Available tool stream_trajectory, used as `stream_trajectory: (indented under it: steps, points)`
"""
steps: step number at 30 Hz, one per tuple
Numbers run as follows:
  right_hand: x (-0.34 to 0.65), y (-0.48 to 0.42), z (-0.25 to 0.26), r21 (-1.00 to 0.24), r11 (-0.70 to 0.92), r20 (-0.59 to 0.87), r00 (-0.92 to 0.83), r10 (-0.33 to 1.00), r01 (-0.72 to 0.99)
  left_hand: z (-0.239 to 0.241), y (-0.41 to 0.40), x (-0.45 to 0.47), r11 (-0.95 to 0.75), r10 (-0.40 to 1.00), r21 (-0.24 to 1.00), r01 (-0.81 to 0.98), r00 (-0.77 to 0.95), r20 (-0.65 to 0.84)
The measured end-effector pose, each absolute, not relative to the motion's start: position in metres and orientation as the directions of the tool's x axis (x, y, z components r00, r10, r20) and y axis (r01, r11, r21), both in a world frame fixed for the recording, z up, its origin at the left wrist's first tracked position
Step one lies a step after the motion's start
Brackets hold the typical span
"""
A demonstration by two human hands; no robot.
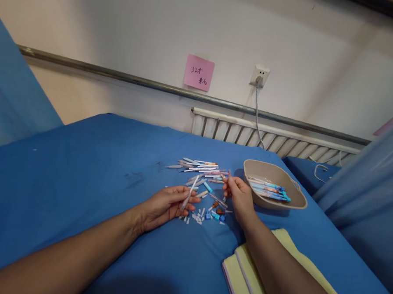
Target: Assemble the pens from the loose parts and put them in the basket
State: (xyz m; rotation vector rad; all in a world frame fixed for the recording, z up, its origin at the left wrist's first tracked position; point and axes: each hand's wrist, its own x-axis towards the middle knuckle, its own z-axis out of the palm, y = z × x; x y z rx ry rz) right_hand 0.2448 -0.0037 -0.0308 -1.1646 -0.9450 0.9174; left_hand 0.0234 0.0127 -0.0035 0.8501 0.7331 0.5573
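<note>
My left hand (165, 207) is closed round a pale pen barrel (187, 200), which slants up to the right between thumb and fingers. Thumb and fingertips of my right hand (241, 200) pinch a small pinkish pen part (229, 174), mostly covered by the fingers. Just beyond both hands lies a loose pile of pen barrels and thin white refills (200, 165). Between the hands are small white tips (198, 217), blue pieces (215, 215) and brown pieces (220, 212) on the blue sheet (136, 157).
A beige basket (299, 198) right of my right hand holds several blue-and-white pens (268, 189). A folded yellow cloth (242, 272) lies under my right forearm. Behind the bed are a radiator (230, 130), a rail (137, 80) and a plugged-in cable (257, 110). Blue curtains hang at both sides.
</note>
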Motion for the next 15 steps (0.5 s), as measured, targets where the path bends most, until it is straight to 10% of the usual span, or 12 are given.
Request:
stream_trajectory:
  steps: [15]
  points:
    - [0.272, 0.004, -0.044, -0.783, -0.030, 0.207, 0.305, 0.930, 0.621, -0.005, 0.017, 0.022, 0.556, 0.746, 0.790, -0.258, 0.575, -0.337]
